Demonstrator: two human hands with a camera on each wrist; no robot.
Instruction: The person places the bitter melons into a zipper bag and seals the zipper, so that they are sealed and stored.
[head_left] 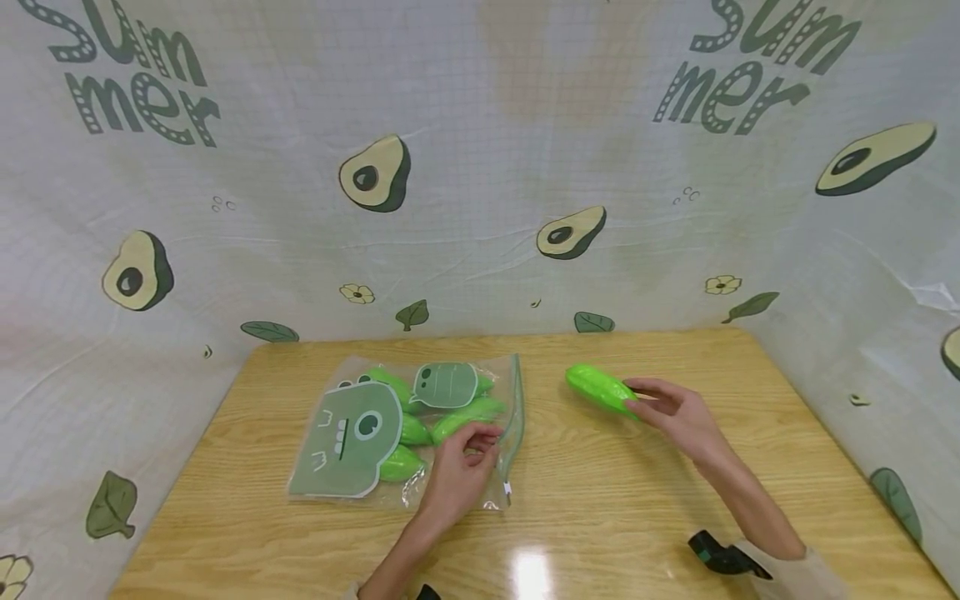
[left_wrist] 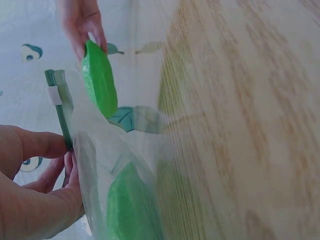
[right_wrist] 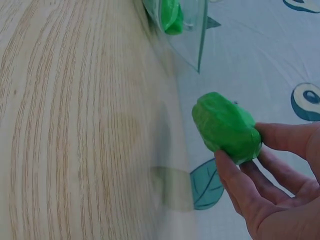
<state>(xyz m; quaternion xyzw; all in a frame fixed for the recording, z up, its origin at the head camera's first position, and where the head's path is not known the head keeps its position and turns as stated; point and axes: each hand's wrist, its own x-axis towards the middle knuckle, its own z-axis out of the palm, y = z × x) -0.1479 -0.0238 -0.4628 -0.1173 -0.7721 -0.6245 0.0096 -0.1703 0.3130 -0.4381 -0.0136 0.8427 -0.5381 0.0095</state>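
Observation:
My right hand (head_left: 682, 419) holds a bright green, long, lumpy cucumber-like piece (head_left: 597, 388) by its near end, with thumb and fingertips. That piece is off the table, its far end pointing left toward the bag. In the right wrist view the same green piece (right_wrist: 225, 127) shows end-on between the fingers (right_wrist: 240, 187). A clear zip bag (head_left: 345, 454) with green cartoon monsters lies on the table, with several similar green pieces (head_left: 401, 464) inside. My left hand (head_left: 461, 467) pinches the bag's green zip edge (left_wrist: 62, 112), lifting it a little. Whether the bag's mouth is parted I cannot tell.
The wooden table (head_left: 600, 517) has a cloth with avocado prints (head_left: 480, 167) behind it and at both sides. A white slider (head_left: 507, 488) sits at the near end of the zip. Dark straps (head_left: 723, 557) are on the wrists.

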